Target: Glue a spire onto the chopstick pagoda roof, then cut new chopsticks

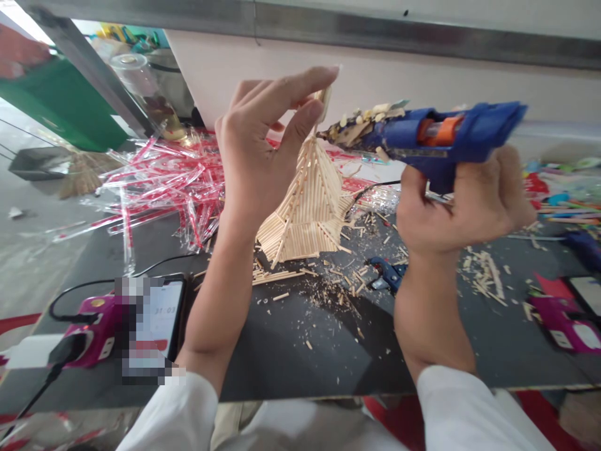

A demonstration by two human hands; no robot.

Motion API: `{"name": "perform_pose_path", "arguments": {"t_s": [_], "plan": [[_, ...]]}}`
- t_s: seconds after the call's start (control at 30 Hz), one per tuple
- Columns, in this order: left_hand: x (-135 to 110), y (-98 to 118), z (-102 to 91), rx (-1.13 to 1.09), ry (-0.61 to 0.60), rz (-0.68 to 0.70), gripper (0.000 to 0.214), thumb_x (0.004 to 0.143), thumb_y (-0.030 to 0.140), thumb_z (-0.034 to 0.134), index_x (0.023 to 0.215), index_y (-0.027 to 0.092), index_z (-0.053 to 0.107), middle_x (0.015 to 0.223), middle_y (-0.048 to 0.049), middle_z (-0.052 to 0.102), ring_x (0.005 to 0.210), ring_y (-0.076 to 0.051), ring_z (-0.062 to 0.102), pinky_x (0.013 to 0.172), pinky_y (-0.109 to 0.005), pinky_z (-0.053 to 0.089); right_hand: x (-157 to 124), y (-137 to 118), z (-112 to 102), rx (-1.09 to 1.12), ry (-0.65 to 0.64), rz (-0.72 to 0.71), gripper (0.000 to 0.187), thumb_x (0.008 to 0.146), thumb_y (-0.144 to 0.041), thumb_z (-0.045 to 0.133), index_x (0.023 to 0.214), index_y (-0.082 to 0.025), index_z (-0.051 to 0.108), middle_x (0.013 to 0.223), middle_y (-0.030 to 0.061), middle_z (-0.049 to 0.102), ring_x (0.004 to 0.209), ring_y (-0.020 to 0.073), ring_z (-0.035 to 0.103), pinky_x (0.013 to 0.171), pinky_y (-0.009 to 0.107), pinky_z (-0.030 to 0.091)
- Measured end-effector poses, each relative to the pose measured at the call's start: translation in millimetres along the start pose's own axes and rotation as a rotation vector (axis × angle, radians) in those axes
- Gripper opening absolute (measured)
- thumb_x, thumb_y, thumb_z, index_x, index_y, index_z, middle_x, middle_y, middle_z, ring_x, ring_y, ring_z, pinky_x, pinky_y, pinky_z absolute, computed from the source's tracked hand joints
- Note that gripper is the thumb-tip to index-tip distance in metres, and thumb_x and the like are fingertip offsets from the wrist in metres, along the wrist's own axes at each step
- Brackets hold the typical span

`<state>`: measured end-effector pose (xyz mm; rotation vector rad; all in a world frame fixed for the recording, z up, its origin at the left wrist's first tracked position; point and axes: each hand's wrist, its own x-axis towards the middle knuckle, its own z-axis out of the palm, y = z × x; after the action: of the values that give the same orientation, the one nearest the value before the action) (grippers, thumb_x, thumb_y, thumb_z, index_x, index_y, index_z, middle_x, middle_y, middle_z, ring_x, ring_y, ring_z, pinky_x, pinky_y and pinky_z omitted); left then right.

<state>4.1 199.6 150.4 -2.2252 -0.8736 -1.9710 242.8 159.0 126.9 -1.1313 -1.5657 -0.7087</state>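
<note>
Seemingly you're gluing atop the stick model (307,216), back from the near edge of the surface (291,357), left hand (258,144) pinching a pale piece (324,103), right hand (453,216) clasping the glue gun (399,134), which next wants steady aim.

The left hand (263,138) pinches, its forefinger (305,84) stretched toward the right hand (464,200), its thumb (305,125) just below. The right hand is curled in a grip. Below each hand, the bare forearms (218,307) slope up to the wrists.
</note>
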Motion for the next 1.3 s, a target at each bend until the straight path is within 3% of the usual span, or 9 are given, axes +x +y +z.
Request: {"name": "perform_pose_path", "arguments": {"t_s": [0.2, 0.33, 0.47, 0.6, 0.77, 0.9, 1.0, 1.17, 1.3], "plan": [[1.0, -6.0, 0.8, 0.071, -0.043, -0.002, 0.03, 0.103, 0.045, 0.063, 0.125, 0.027, 0.072, 0.113, -0.0012, 0.077, 0.103, -0.018, 0.071, 0.078, -0.028, 0.057, 2.1, 4.2, 3.2, 0.016, -0.051, 0.058, 0.029, 0.096, -0.047, 0.057, 0.115, -0.029, 0.069, 0.096, 0.0083, 0.066, 0.093, 0.0283, 0.067, 0.082, 0.046, 0.054], [1.0, -3.2, 1.5, -0.025, 0.011, 0.051, 0.021, 0.101, 0.028, 0.07, 0.121, 0.03, 0.075, 0.11, 0.0021, 0.079, 0.098, -0.015, 0.072, 0.072, -0.026, 0.056, 5.3, 8.6, 13.6, 0.117, -0.106, 0.126, 0.03, 0.095, -0.045, 0.062, 0.113, -0.022, 0.069, 0.091, 0.008, 0.066, 0.086, 0.025, 0.065, 0.079, 0.042, 0.051], [0.8, -2.0, 3.1, -0.079, 0.057, 0.044, 0.027, 0.098, 0.016, 0.073, 0.12, 0.032, 0.077, 0.109, 0.0042, 0.08, 0.096, -0.014, 0.071, 0.074, -0.027, 0.058, 7.7, 8.4, 23.8, 0.27, -0.138, 0.249, 0.031, 0.085, -0.04, 0.076, 0.106, -0.019, 0.067, 0.083, 0.0035, 0.067, 0.068, 0.0165, 0.059, 0.065, 0.033, 0.048], [0.5, -9.1, 3.9, 0.004, 0.006, 0.04, 0.022, 0.101, 0.031, 0.07, 0.123, 0.03, 0.074, 0.11, 0.0006, 0.079, 0.098, -0.015, 0.07, 0.072, -0.026, 0.057, 5.8, 11.1, 30.6, 0.306, -0.241, 0.328, 0.038, 0.085, -0.055, 0.075, 0.103, -0.024, 0.061, 0.084, 0.0026, 0.065, 0.071, 0.0171, 0.061, 0.063, 0.034, 0.051], [-1.9, -12.6, 4.2, 0.066, -0.04, -0.095, 0.028, 0.103, 0.045, 0.064, 0.127, 0.034, 0.072, 0.112, -0.0016, 0.076, 0.105, -0.018, 0.065, 0.08, -0.03, 0.056, 4.0, 19.4, 41.8, 0.401, -0.312, 0.335, 0.044, 0.086, -0.065, 0.071, 0.104, -0.027, 0.056, 0.087, 0.0025, 0.062, 0.078, 0.0188, 0.062, 0.064, 0.035, 0.051], [-3.6, -7.1, 3.6, 0.017, 0.019, -0.045, 0.023, 0.102, 0.04, 0.065, 0.123, 0.04, 0.074, 0.108, 0.0014, 0.077, 0.101, -0.018, 0.068, 0.078, -0.031, 0.057, 15.2, 28.2, 52.5, 0.423, -0.383, 0.326, 0.033, 0.086, -0.053, 0.071, 0.096, -0.026, 0.056, 0.081, 0.0009, 0.06, 0.071, 0.0161, 0.054, 0.062, 0.033, 0.046], [-4.4, -3.9, 2.7, 0.071, -0.009, -0.095, 0.024, 0.103, 0.039, 0.062, 0.125, 0.041, 0.072, 0.112, 0.0011, 0.076, 0.105, -0.019, 0.068, 0.081, -0.032, 0.059, 34.5, 35.7, 58.3, 0.391, -0.409, 0.294, 0.022, 0.081, -0.035, 0.072, 0.084, -0.025, 0.053, 0.073, -0.001, 0.055, 0.064, 0.0135, 0.043, 0.059, 0.032, 0.038], [-4.8, -3.5, 1.6, 0.044, -0.014, -0.092, 0.026, 0.102, 0.033, 0.063, 0.125, 0.04, 0.073, 0.113, -0.001, 0.076, 0.106, -0.02, 0.067, 0.081, -0.033, 0.058, 77.5, 43.0, 56.6, 0.345, -0.535, 0.199, 0.024, 0.066, -0.009, 0.065, 0.067, -0.023, 0.045, 0.064, -0.005, 0.036, 0.061, 0.0102, 0.029, 0.056, 0.03, 0.023], [-4.7, -2.4, 1.8, 0.039, -0.011, -0.086, 0.027, 0.102, 0.03, 0.063, 0.125, 0.04, 0.073, 0.113, 0.0007, 0.076, 0.106, -0.019, 0.067, 0.081, -0.033, 0.057, 108.7, 39.5, 48.7, 0.285, -0.542, 0.067, 0.028, 0.063, -0.005, 0.066, 0.068, -0.022, 0.044, 0.065, -0.0054, 0.037, 0.062, 0.009, 0.029, 0.058, 0.031, 0.021]]}}
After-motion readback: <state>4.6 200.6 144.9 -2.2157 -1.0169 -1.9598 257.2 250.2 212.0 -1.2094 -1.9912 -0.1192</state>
